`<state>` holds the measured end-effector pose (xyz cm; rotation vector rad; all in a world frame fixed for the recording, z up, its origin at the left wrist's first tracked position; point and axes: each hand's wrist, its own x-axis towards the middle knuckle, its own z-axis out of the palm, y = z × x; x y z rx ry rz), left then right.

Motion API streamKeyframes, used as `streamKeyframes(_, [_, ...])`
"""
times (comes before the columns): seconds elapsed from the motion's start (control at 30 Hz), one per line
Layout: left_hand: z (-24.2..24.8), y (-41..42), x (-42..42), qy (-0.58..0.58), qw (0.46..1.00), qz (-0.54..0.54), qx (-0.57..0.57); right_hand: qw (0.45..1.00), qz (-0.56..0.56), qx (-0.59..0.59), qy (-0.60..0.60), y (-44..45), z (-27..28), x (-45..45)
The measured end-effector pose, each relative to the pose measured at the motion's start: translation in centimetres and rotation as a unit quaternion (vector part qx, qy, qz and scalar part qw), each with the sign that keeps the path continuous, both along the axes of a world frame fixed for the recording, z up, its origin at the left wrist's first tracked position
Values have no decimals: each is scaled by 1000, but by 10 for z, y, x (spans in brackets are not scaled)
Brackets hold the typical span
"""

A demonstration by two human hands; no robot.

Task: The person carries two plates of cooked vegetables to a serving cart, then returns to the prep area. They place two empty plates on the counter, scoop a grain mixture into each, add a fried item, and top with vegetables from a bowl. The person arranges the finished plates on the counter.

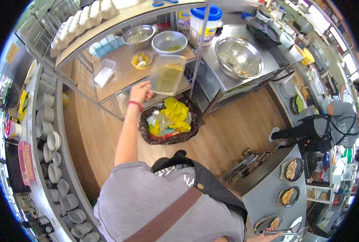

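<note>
My left hand (141,92), with a red band at the wrist, is curled at the near-left corner of a clear plastic container (168,79). The blurred container is tilted, has yellow-green contents, and overlaps the front edge of a wooden shelf (123,71). Beneath it stands a waste bin (150,139) with a dark liner, holding yellow plastic bags (176,113) and clear plastic. Low at the right, my partly cut-off right hand (265,237) lies against the handles of slotted metal spatulas (297,230), beside a black skillet (259,224) with food. Its grip is unclear.
On the shelf are metal bowls (139,34) and a small clear tub (103,75). A large steel bowl (239,57) stands on the counter at right. Stacked white dishes (54,140) line the left rack. Another person (333,127) stands at the far right.
</note>
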<state>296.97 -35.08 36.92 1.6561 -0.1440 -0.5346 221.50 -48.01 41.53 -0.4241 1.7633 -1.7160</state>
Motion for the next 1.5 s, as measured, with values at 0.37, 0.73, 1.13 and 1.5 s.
streamKeyframes(0.37, [38, -55, -107, -65, 982, -176, -25, 997, -69, -41, -9, 85, 21, -25])
streamKeyframes(0.73, [31, -165, -642, 108, 739, -653, -122, 968, -216, -102, -73, 291, 10, -237])
streamKeyframes(1.13, [-31, -309, -1098, 284, 873, -380, -112, 986, -167, -6, -8, 276, 13, -387])
streamKeyframes(1.5, [-45, -495, -1217, 412, 859, -302, -45, 992, -51, 99, 61, 142, 40, -578])
